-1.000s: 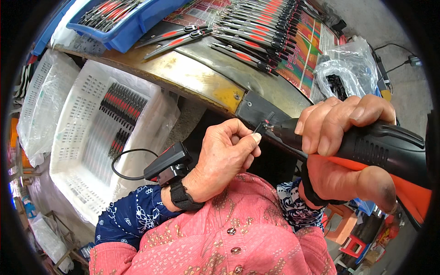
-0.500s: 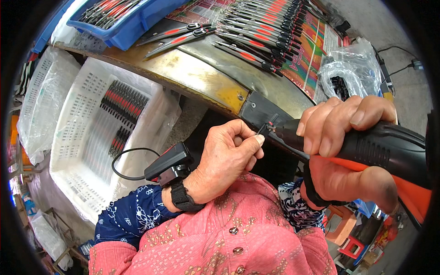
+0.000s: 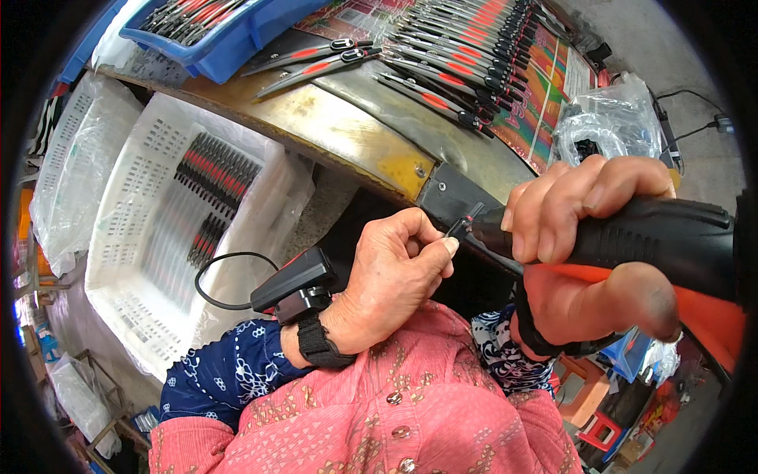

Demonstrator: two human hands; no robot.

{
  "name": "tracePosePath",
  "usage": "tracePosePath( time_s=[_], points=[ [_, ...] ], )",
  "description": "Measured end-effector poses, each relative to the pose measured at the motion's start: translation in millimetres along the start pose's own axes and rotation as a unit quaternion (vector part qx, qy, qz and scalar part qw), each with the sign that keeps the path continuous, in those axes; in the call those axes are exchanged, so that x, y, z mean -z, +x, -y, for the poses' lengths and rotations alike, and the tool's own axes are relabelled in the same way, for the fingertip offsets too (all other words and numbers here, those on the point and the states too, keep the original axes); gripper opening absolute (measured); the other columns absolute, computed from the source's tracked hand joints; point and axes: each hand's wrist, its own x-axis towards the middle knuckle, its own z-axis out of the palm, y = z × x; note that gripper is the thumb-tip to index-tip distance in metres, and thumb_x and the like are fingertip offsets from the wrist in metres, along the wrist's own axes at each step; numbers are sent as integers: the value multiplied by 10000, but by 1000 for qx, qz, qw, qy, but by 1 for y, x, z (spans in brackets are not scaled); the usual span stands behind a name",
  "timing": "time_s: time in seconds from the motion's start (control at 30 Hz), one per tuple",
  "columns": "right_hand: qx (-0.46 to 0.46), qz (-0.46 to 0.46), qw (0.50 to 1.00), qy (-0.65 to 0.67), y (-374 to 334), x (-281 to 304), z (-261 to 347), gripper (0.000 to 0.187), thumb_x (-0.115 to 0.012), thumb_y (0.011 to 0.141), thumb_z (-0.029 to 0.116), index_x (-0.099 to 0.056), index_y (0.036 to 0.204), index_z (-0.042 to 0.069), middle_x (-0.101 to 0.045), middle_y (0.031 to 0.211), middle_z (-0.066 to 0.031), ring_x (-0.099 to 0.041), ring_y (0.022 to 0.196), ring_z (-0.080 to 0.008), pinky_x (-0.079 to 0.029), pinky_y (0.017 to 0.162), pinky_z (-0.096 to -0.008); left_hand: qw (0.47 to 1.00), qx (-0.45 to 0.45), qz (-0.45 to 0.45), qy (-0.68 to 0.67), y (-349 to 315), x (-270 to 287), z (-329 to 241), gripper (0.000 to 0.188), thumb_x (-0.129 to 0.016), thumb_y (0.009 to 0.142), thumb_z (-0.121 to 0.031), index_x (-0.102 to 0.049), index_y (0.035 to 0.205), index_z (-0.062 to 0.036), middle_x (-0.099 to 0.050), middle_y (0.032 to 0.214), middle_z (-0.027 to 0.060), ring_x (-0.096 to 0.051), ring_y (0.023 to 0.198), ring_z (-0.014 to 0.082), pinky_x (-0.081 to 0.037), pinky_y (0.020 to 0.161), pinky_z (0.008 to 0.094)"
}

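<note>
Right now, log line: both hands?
left hand: pinches dark part | right hand: grips black-and-orange tool | tool tip: near part, contact unclear

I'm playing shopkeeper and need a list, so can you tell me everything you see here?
Workbench: one, metallic, top middle
Patterned sheet: one, mostly red, on the bench
Pointed pieces: many, grey-red-black, in a row; two more to its left
Blue tray: one, blue, top left, holding similar pieces
Crate: one, white, left, similar pieces inside
Plastic bag: one, clear, right
Clutter: uncountable, mixed, lower right
Power tool: one, black and orange, right
Small part: one, black and red, at tool's tip
Wrist device: one, black, left wrist
Shirt: one, pink, bottom
Left grip: one, bare, pinching small part
Right grip: one, bare, around tool
</note>
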Motion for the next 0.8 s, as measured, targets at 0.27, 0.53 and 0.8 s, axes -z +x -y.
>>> tracePosePath(
  time_s=[0.27, 0.53, 0.8],
  points=[
    [-15, -10, 1000, -20, 1, -4, 3, 769, -657, 645, 677, -430, 984, 24, -478, 615, -28, -495, 504, -144, -421, 523, -277, 1000, -11, -13, 8, 0, -2, 0, 145, -602, 868, -107, -531, 773, -24, -590, 646, 32, -503, 506, 51, -392, 454, 184],
    [-44, -32, 997, -46, 0, -12, 9, 776, -660, 639, 678, -431, 985, 23, -476, 613, -27, -492, 501, -143, -418, 518, -274, 999, -23, 5, 22, 0, 1, 1, 133, -604, 874, -125, -543, 812, -25, -605, 667, 39, -506, 494, 62, -382, 430, 190],
    [56, -19, 993, 106, -3, -4, 8, 766, -617, 672, 687, -430, 1012, 26, -474, 620, -21, -490, 507, -142, -432, 541, -289, 983, -98, -15, 154, -5, 8, -5, 149, -627, 842, -89, -528, 917, -6, -594, 665, 43, -531, 500, 70, -393, 420, 183]
  ],
)
